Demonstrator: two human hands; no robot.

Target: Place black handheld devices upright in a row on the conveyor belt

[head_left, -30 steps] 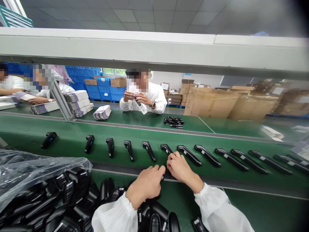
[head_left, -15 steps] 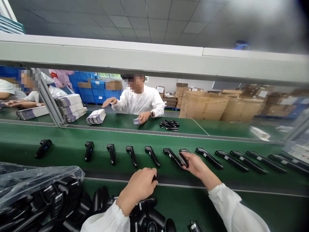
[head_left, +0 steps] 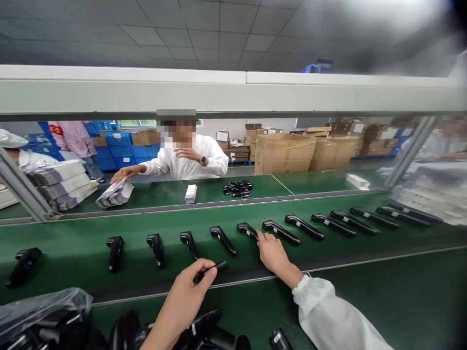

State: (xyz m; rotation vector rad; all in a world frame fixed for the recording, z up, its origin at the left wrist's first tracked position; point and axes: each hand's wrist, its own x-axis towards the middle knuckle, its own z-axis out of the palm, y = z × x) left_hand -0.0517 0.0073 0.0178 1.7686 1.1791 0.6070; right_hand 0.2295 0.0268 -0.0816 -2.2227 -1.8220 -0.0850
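Note:
My left hand [head_left: 191, 287] is closed, thumb and fingers pinching a slim black piece [head_left: 221, 266] above the near edge of the green belt [head_left: 138, 287]. With its fingers on the handle of a black angled handheld device [head_left: 246, 228], my right hand [head_left: 272, 253] is closed; the hand hides the lower part of that device. Similar devices lie in a row along the belt, among them one to the left [head_left: 223, 240] and one to the right [head_left: 280, 232]. Many of the right-hand ones show a small light label.
Black parts [head_left: 204, 325] are heaped nearby, beside a clear plastic bag [head_left: 65, 301]. A metal beam [head_left: 233, 97] spans overhead. Across the belt, a co-worker in white [head_left: 204, 155] reaches toward a paper bundle [head_left: 116, 193], near a pile of black pieces [head_left: 238, 187].
My right hand has shifted from one device to its left neighbour. My left hand has turned, showing the slim black piece. The view has swung right. The co-worker's pale block now stands on the table.

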